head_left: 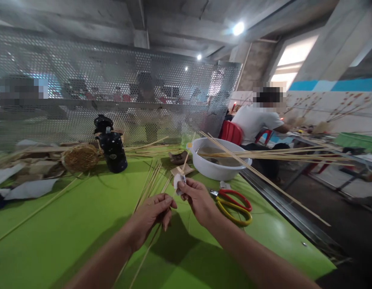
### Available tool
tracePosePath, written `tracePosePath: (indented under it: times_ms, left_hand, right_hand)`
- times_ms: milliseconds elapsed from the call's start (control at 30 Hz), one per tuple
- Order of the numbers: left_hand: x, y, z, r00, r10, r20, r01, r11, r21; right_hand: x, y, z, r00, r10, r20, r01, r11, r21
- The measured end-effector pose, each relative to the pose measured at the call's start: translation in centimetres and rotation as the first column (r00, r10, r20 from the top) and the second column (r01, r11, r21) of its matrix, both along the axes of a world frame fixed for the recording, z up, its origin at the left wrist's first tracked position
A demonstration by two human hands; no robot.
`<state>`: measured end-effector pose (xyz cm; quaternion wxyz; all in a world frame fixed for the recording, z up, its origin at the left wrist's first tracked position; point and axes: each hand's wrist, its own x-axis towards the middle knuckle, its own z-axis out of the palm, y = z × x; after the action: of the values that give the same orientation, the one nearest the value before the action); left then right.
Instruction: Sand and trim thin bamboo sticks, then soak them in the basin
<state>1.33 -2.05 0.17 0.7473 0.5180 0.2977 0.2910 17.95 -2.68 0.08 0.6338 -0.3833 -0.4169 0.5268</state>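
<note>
My left hand (157,208) is closed, its fingertips pinched on a thin pale cane strip (146,255) that trails down toward the table's near edge. Just right of it, my right hand (196,194) grips a crumpled white cloth or paper (177,184) between thumb and fingers. A pale strip end sticks up from the white piece; whether it is the same strip is hard to make out. Beside my right wrist lie scissors (236,206) with one red and one yellow handle. More loose strips (150,180) lie on the table beyond my left hand.
On the green table (83,228) stand a black bottle (112,150), a woven round piece (80,157) and a white basin (217,168) of water. Long strips (282,156) cross the basin and overhang the right edge. A seated person (255,120) is beyond; a perforated metal screen (174,96) closes the back.
</note>
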Motion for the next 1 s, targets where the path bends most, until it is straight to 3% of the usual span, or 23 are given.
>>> tracePosePath:
  times_ms: [167,300,433,667,833,1000]
  left_hand:
    - [0.0,0.1,-0.2,0.997,-0.004,-0.08,0.006,1.0,0.019]
    - [0.1,0.0,-0.1,0.99,-0.054,-0.134,0.06,0.998,0.037]
    - [0.1,-0.1,0.4,0.987,-0.03,-0.155,0.038,0.998,0.052]
    - [-0.1,0.2,0.1,0.993,0.071,-0.093,-0.064,0.995,0.071]
    - [-0.1,0.2,-0.1,0.988,0.002,-0.155,0.013,0.995,0.099]
    - [-0.1,0.0,0.2,0.985,0.009,-0.174,0.005,0.997,0.079]
  right_hand:
    - [-0.1,-0.1,-0.1,0.999,0.0,0.039,0.0,1.0,-0.012]
    - [1.1,0.5,0.4,0.997,-0.073,-0.036,0.073,0.997,0.007]
    - [1.4,0.7,0.5,0.995,-0.07,-0.076,0.071,0.997,0.005]
    - [-0.4,-0.5,0.2,0.986,0.09,0.139,-0.087,0.996,-0.027]
    - [0.5,0.2,0.0,0.996,-0.05,0.075,0.05,0.999,-0.003]
    - [1.4,0.9,-0.4,0.999,-0.04,0.014,0.04,0.999,0.001]
